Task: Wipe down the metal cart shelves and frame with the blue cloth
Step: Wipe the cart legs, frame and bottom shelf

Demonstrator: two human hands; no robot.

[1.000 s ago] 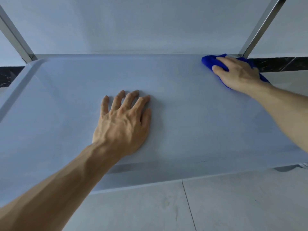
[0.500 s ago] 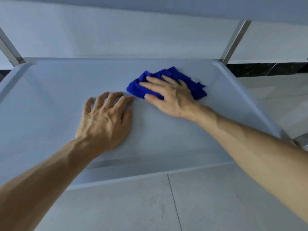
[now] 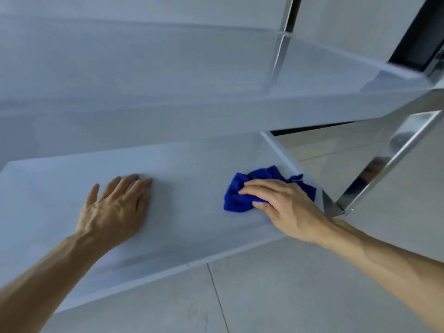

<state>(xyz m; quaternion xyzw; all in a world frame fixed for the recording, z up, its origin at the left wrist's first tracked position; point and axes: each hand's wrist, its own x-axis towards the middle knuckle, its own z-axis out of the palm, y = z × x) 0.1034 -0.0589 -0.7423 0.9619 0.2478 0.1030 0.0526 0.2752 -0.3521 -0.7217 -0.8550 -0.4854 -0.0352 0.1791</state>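
Lower shelf (image 3: 192,164) of the metal cart, seen from above. The left hand (image 3: 113,210) lies palm-down on the shelf near its middle, fingers straight and slightly spread, holding nothing. The right hand (image 3: 286,207) presses the crumpled blue cloth (image 3: 240,200) flat against the shelf surface, fingers extended over the fabric, thumb alongside its near edge. The cloth sits toward the shelf's right end, close to the raised side rim. A polished frame post (image 3: 384,164) rises from the shelf's near right corner, just beside the right hand. An upper shelf (image 3: 168,92) spans above the lower shelf. Tiled floor (image 3: 240,296) shows below the shelf's front edge.
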